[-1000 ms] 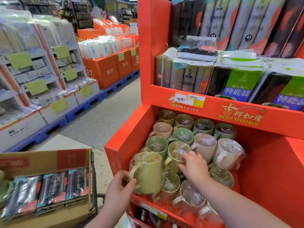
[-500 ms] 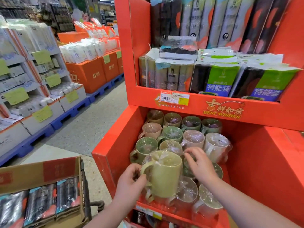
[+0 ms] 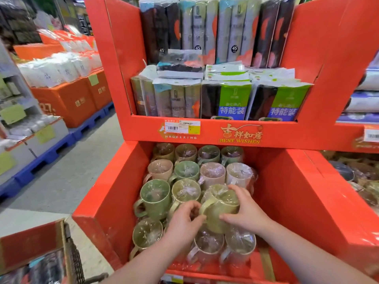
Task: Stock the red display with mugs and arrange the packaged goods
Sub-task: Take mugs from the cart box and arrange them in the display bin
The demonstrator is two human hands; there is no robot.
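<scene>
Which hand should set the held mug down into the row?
Right, probably. The right hand has its fingers around the mug body; the left hand only pinches the handle, a weaker hold for lowering it.

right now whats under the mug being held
Two wrapped mugs show just below the held mug; the spot directly beneath it is hidden.

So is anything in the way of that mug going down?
The left hand and right hand hold the yellow-green mug. Wrapped mugs crowd close around it; the spot beneath is hidden.
</scene>
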